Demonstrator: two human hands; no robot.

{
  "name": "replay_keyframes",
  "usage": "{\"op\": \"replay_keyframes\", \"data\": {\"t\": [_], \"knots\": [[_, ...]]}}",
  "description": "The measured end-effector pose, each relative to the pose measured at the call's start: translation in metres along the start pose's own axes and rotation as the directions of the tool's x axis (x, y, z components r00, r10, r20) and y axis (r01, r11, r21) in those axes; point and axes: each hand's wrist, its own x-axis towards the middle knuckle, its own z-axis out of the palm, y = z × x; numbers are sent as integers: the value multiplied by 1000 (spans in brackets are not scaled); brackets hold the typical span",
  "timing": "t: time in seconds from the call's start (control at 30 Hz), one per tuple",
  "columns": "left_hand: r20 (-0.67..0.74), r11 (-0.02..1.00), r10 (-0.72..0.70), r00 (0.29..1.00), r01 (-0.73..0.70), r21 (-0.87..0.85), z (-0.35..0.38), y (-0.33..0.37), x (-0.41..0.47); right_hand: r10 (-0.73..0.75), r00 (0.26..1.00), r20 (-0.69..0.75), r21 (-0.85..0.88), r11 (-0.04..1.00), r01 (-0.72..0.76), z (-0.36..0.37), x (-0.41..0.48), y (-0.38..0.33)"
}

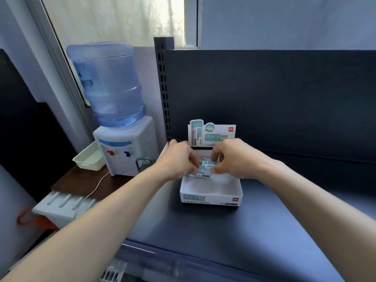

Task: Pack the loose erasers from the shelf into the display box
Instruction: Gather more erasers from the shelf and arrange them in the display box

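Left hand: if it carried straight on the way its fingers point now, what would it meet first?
The left hand points right, toward the erasers pinched between both hands over the display box. Just past them is the right hand, so it would probably meet those fingertips first, though depth is hard to judge here.

The display box [211,197] carried large teal characters, "纳米净", on its upright header card [213,135]; a small red logo at the card's top right corner was too blurred to read.
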Motion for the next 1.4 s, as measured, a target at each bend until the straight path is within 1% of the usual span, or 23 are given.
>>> {"op": "replay_keyframes", "data": {"t": [0.13,0.3,0.47,0.7,0.83,0.97,1.07,1.17,1.27,1.4], "knots": [[1,998,40,999,-40,-41,-2,-5,2,20,999,35,-22,1000,-19,5,-4,-7],[-68,977,64,996,-76,-199,-12,-15,-2,37,997,72,-30,999,-35,11,-5,-19],[-92,962,88,992,-108,-251,-19,-25,-14,45,994,99,-33,999,-42,23,-2,-34],[-86,956,130,988,-148,-254,-19,-32,-25,95,995,29,-16,995,-94,31,-2,-37],[-86,941,188,978,-205,-270,-19,-21,-23,173,983,-67,41,985,-170,23,-12,-34],[-79,894,318,945,-327,-305,-17,12,-18,298,937,-183,61,955,-292,9,-36,-17],[-45,841,440,897,-430,-328,-9,50,-15,399,887,-231,38,915,-402,-6,-64,9],[-8,786,542,840,-511,-347,3,95,-14,493,823,-284,17,860,-510,-23,-101,41],[22,743,609,793,-561,-363,15,139,-14,581,749,-319,4,791,-611,-39,-141,76],[71,726,644,762,-579,-371,34,193,-11,654,664,-361,14,716,-698,-59,-186,123]]}}
